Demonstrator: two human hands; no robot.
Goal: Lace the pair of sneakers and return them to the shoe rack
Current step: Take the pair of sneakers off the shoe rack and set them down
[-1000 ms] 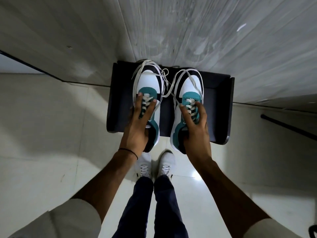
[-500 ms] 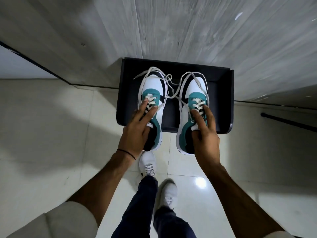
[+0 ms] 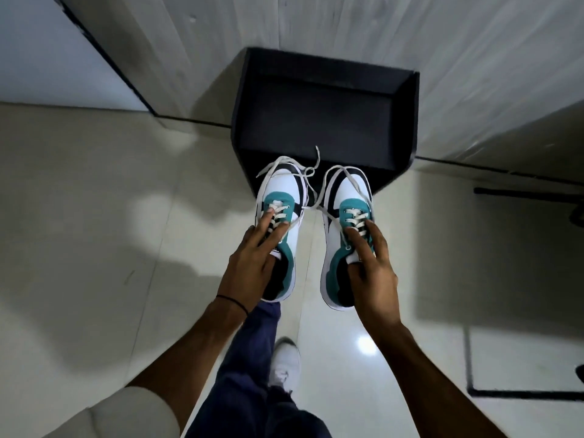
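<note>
The pair has come off the shoe rack (image 3: 325, 99) and now hangs in the air just in front of it, so lacing likely comes next; the left hand (image 3: 252, 260) grips the left sneaker (image 3: 281, 197) by its tongue; the right hand (image 3: 368, 267) likewise clasps the right sneaker (image 3: 346, 197); loose laces (image 3: 308, 172) trail between them.

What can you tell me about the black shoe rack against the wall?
The black, box-like shoe rack stands on the pale tiled floor against the grey wood-grain wall. It looks like matte board, with raised side walls, a back wall and a rounded front corner. Its top shelf holds nothing. The toes of the white, teal and black sneakers hang over its front edge; contact cannot be told.
</note>
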